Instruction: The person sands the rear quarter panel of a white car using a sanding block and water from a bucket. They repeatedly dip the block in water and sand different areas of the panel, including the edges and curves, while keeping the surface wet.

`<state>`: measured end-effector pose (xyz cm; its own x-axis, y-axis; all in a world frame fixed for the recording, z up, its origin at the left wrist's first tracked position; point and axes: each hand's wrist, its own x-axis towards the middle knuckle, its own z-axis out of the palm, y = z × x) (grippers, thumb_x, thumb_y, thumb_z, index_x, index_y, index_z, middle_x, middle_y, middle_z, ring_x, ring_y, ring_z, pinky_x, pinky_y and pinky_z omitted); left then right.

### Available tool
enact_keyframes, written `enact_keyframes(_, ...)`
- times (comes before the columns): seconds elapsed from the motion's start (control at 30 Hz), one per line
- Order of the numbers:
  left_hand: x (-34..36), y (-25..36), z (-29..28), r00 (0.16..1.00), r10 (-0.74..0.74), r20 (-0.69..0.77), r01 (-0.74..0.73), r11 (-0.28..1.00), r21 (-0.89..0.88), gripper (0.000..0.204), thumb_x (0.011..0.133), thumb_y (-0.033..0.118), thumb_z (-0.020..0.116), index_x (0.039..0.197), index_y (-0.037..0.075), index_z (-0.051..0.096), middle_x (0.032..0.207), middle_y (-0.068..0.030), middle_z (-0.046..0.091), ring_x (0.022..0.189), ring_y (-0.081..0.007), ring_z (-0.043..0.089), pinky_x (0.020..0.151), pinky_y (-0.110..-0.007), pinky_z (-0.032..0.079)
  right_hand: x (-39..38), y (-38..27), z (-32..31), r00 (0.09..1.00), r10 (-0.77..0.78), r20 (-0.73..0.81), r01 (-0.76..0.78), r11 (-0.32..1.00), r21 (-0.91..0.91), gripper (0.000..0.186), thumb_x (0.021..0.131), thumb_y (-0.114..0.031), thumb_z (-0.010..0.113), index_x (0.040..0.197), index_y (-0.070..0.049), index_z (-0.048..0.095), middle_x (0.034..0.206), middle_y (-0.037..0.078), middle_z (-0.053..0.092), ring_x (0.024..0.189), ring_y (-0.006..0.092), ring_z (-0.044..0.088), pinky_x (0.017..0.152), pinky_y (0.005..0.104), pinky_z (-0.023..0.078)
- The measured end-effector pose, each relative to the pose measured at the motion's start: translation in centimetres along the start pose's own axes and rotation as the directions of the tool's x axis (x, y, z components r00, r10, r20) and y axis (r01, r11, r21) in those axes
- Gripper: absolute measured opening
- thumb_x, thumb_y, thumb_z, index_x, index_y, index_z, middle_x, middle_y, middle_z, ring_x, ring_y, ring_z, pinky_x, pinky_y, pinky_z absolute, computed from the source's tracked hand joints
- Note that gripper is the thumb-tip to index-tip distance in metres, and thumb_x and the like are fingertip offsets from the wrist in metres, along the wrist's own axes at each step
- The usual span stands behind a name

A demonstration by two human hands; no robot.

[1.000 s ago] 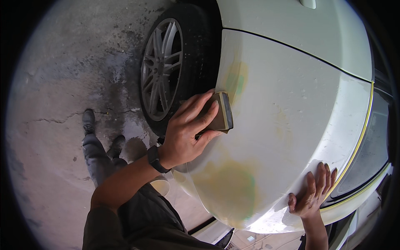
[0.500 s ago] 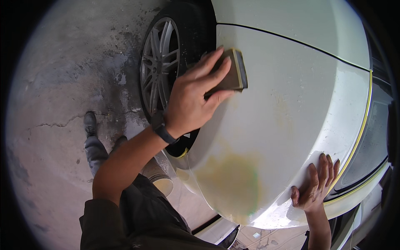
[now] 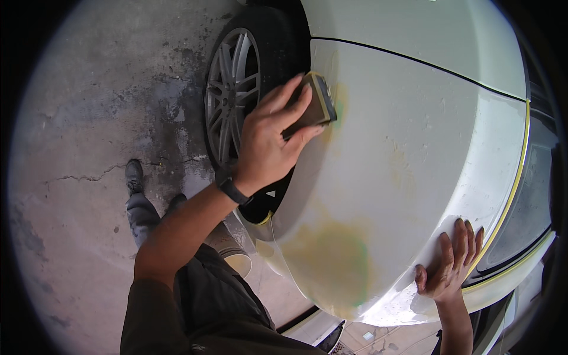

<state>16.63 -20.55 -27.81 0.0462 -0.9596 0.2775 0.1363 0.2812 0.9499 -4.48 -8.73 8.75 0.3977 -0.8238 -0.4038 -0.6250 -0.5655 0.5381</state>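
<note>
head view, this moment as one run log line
left hand: grips brown rectangular block with dark edge; right hand: open on white curved car panel; panel: yellow-green patches; grey spoked wheel: beside panel

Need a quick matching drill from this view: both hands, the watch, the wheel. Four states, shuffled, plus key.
Column one:
1. Left hand
2. Right hand
3. Watch
4. Wheel

Column two:
A. Silver-grey, spoked
B. Gripping a block
C. Black, strapped on
D. Fingers spread on the car body, near the window

Pairs: 1-B, 2-D, 3-C, 4-A
</note>
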Motion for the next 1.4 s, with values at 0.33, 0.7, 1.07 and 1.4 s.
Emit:
enact_keyframes(0.33,2.3,0.5,0.0,1.000,0.008,-0.001,-0.008,1.000,0.002,0.060,0.086,0.006,0.085,0.142,-0.001,0.064,0.152,-0.0210,0.060,0.132,-0.0351,0.066,0.106,-0.039,0.054,0.1,0.1,0.3,0.999,-0.019,-0.036,0.020,0.999,0.027,0.068,0.100,-0.053,0.052,0.153,-0.011,0.051,0.153,0.027,0.052,0.144,0.0450,0.046,0.123,0.0707,0.023)
enact_keyframes(0.7,3.3,1.8,-0.1,0.998,0.035,0.058,-0.036,0.999,0.017,0.066,0.083,0.007,0.087,0.144,0.000,0.063,0.153,-0.0219,0.059,0.134,-0.0339,0.064,0.108,-0.037,0.054,0.5,0.0,0.0,0.999,0.002,-0.042,0.000,0.999,0.045,0.067,0.098,-0.052,0.056,0.152,-0.013,0.053,0.153,0.027,0.053,0.145,0.0437,0.047,0.124,0.0699,0.022)
enact_keyframes(1.07,1.7,4.2,-1.2,0.967,0.147,0.206,-0.178,0.974,0.140,0.064,0.077,0.002,0.088,0.137,-0.001,0.067,0.148,-0.0231,0.057,0.127,-0.0449,0.060,0.102,-0.048,0.054,0.2,-0.2,0.1,0.999,0.044,-0.027,-0.042,0.997,0.071,0.066,0.096,-0.050,0.057,0.151,-0.013,0.054,0.154,0.026,0.053,0.145,0.0438,0.047,0.123,0.0700,0.022)
enact_keyframes(1.4,0.8,5.3,-1.1,0.970,0.047,0.239,-0.091,0.980,0.175,0.066,0.074,0.000,0.090,0.135,-0.004,0.067,0.144,-0.0236,0.060,0.129,-0.0445,0.060,0.106,-0.049,0.052,0.4,-0.2,0.0,0.999,0.025,-0.033,-0.023,0.998,0.058,0.065,0.098,-0.051,0.056,0.150,-0.013,0.055,0.154,0.025,0.054,0.145,0.0436,0.048,0.123,0.0699,0.022)
